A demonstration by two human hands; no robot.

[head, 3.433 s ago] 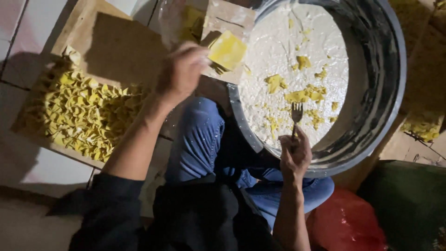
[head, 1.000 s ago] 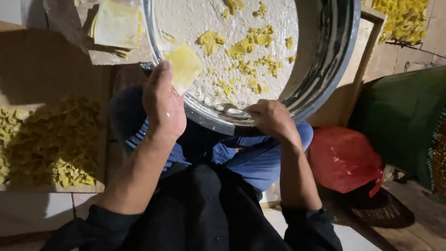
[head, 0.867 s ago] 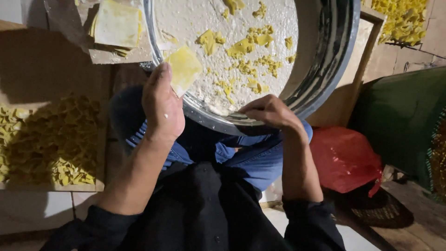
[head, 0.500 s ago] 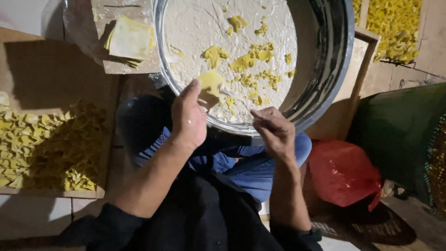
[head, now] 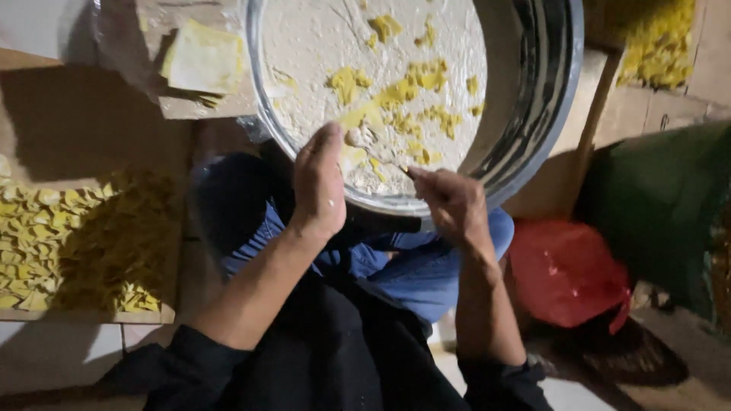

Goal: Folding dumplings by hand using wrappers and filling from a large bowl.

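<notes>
Left hand (head: 320, 183) cupping a yellow dough square (head: 358, 122) over the metal basin (head: 533, 114); right hand (head: 449, 202) pinching, seemingly, a fork.

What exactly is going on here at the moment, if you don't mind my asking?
A seated person works over a large round metal pan of floury white filling. The left hand holds a small yellow dough piece over the pan's near edge, and the right hand meets it there. Folded yellow pieces fill a board on the left; square wrappers sit stacked nearby.
</notes>
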